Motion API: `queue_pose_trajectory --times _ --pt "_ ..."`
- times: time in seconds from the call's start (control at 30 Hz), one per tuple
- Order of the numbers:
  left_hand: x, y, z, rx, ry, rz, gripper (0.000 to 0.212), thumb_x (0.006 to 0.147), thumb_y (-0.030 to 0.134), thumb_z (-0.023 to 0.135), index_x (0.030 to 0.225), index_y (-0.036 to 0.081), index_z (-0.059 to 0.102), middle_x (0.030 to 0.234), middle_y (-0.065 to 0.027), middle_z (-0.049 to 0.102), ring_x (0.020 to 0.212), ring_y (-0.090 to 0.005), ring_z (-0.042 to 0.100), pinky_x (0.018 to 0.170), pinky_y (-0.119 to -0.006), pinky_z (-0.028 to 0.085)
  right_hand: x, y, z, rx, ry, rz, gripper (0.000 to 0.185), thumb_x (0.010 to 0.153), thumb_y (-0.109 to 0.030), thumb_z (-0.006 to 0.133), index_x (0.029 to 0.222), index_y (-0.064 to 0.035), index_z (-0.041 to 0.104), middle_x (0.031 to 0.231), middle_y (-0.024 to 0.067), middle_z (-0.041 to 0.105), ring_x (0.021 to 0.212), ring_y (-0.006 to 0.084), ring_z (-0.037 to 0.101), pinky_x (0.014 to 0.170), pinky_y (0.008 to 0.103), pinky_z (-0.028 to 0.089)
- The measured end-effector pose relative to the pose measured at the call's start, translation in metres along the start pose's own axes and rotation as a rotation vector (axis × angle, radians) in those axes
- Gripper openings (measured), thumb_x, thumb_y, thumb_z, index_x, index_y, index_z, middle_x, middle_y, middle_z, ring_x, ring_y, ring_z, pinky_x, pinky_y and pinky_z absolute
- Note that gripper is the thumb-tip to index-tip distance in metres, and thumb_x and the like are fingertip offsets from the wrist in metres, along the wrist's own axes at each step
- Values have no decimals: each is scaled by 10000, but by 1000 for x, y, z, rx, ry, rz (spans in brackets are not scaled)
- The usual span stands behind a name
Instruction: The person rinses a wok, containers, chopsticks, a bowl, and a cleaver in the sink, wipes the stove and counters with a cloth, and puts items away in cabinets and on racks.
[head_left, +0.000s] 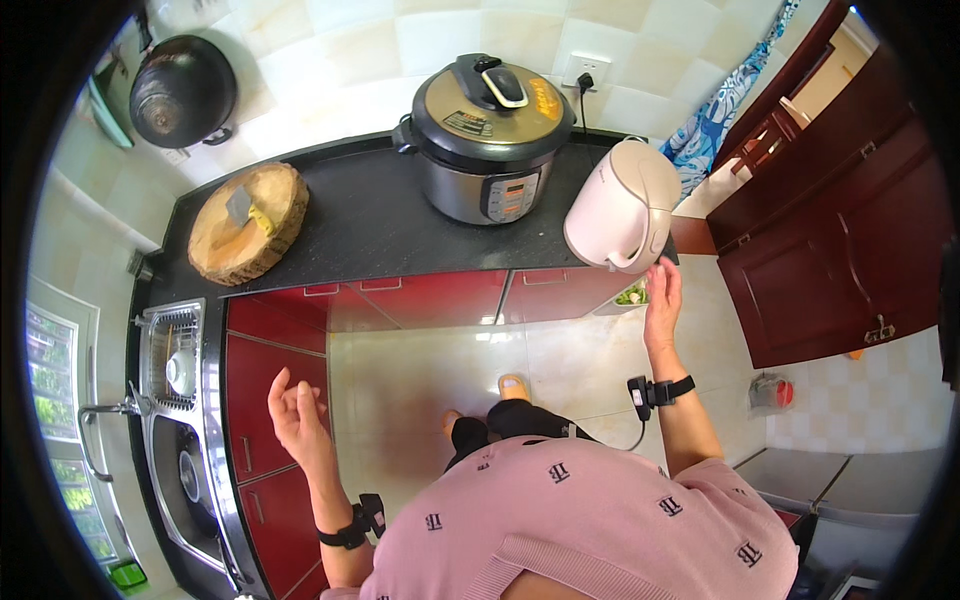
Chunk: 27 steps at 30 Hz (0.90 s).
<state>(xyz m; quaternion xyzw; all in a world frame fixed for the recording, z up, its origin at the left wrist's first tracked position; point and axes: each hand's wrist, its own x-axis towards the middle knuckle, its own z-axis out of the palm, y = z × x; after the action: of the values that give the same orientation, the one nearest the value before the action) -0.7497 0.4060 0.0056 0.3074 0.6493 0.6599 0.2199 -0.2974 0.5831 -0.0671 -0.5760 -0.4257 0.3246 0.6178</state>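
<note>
My right hand (663, 304) is at the right end of the black countertop (360, 225), its fingers extended and holding nothing. Its fingertips are right beside the base of a pale pink electric kettle (616, 202); whether they touch it I cannot tell. The kettle stands near the counter's front edge with its handle facing me. My left hand (300, 416) hovers over the floor by the red cabinets, empty, with loosely bent fingers. A steel electric pressure cooker (480, 176), lid on, stands left of the kettle.
A round wooden chopping block (281, 225) bears a small cleaver (240, 206) with a yellow handle. A black wok (184, 90) hangs on the wall. The double sink (157, 450) holds a white bowl (180, 373) in a wire rack. A dark red door (817, 285) stands right.
</note>
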Motion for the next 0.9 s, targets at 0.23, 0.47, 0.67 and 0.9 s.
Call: queue_pose_trajectory --times 0.23,0.47,0.67,0.9 --pt "28 -6 104 12 -268 13 323 886 102 553 1188 17 472 708 21 524 637 -32 470 567 -170 398 45 -13 26 8 -53 -133 359 946 -354 433 902 -26 571 805 -4 527 740 82 456 694 215 379" --pt "37 -8 226 24 -378 -77 300 887 114 559 1163 28 481 698 9 526 613 -48 482 531 -181 380 65 -8 31 260 -126 51 478 928 -384 399 727 17 565 572 54 523 491 132 480 478 258 379" --pt "50 -14 298 72 -271 -121 295 890 169 562 1134 23 480 711 -3 542 572 -53 482 497 -186 392 138 16 18 185 -76 -65 480 907 -360 384 619 1 516 481 54 467 411 124 432 404 265 339" --pt "98 -21 304 -4 25 -181 307 914 358 504 1002 65 489 734 -25 573 532 -75 500 448 -212 394 194 13 31 215 -118 -4 471 910 -377 408 647 -3 524 521 43 480 417 119 431 387 250 333"
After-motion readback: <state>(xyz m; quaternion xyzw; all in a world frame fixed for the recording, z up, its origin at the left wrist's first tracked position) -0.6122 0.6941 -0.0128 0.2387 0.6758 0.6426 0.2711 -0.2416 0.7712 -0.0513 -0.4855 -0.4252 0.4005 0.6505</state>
